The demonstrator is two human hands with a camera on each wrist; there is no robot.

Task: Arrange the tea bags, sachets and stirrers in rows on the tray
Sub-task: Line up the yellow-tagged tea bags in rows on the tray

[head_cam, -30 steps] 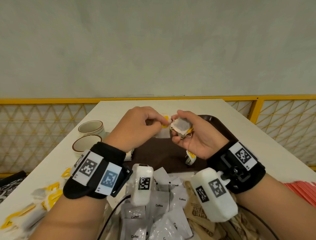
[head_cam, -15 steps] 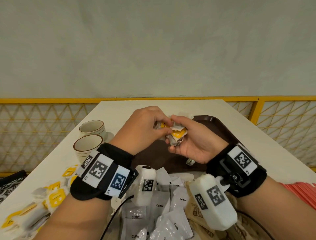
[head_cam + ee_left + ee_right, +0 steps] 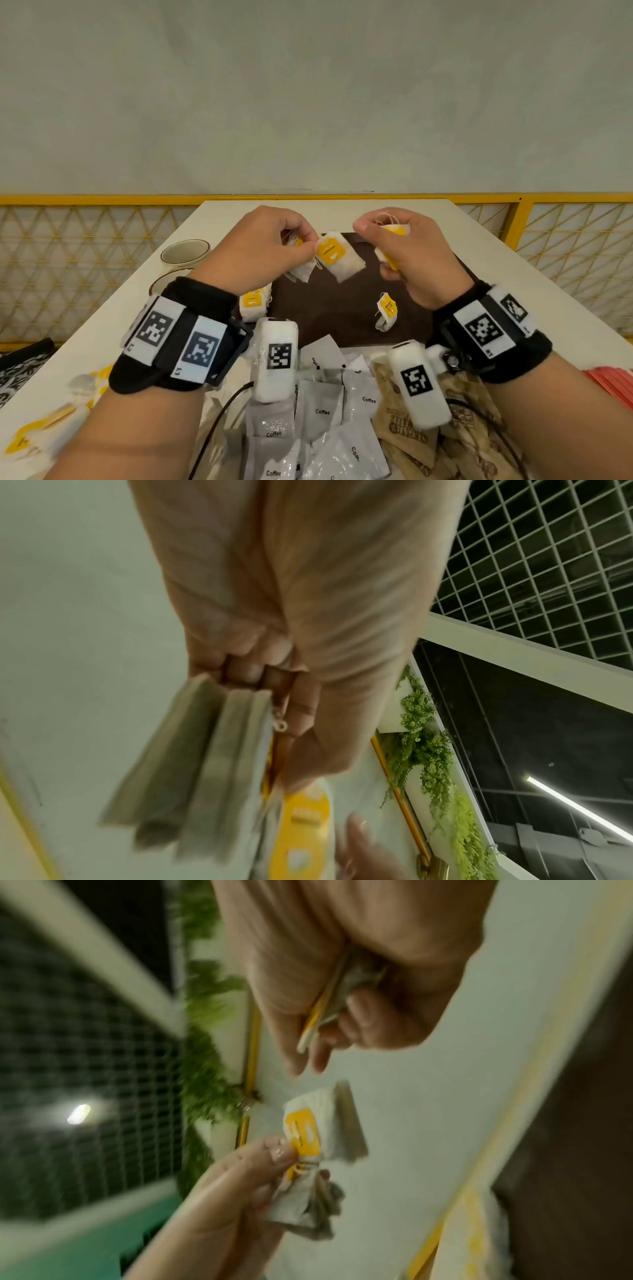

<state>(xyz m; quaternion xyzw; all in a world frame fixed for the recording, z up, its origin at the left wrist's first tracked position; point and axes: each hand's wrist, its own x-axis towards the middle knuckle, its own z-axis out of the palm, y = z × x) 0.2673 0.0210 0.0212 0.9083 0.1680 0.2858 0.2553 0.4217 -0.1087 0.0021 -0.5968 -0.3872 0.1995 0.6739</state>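
Above the dark brown tray (image 3: 329,308), my left hand (image 3: 294,240) pinches a bunch of tea bags (image 3: 337,258) with yellow tags; they hang from its fingertips (image 3: 240,674). My right hand (image 3: 387,246) is curled round another tea bag with a yellow tag (image 3: 394,230), its string looping over the fingers; the tag edge shows in the right wrist view (image 3: 318,1020). The left hand's tea bags (image 3: 318,1129) also appear there. One tea bag (image 3: 386,310) lies on the tray. Another (image 3: 253,303) sits at the tray's left edge.
White coffee sachets (image 3: 322,411) and brown sachets (image 3: 411,438) are heaped in front of the tray. Two cups (image 3: 185,251) stand at the left. More tea bags (image 3: 41,425) lie at the near left, red stirrers (image 3: 613,383) at the right edge.
My hands have drawn apart. A tea bag has passed from the right hand's bundle to the left, and hangs from the left fingertips. Both hands have risen a little.
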